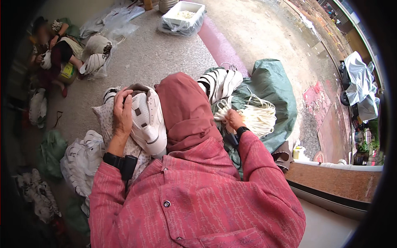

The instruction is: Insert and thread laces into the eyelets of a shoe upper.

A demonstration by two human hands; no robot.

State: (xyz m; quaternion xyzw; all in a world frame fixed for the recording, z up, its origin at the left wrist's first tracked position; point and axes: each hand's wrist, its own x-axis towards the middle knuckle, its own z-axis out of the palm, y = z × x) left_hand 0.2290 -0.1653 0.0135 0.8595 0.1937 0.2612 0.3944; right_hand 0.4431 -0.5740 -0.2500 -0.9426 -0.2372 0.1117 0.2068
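On my lap lies a white sneaker with grey and dark panels and no lace visible in it. My left hand curls round its side, fingertips at the collar. To my right, a thick bundle of cream-white shoelaces rests on a green plastic sack. My right hand is closed on laces at the bundle's near left end; its fingertips are partly hidden. Just beyond that hand, several white shoes with dark trim stand packed together.
More white shoes in clear plastic lie to my left, with a green bag beyond them. Another person sits at the far left near bagged shoes. A white foam box stands ahead, and a covered vehicle at far right.
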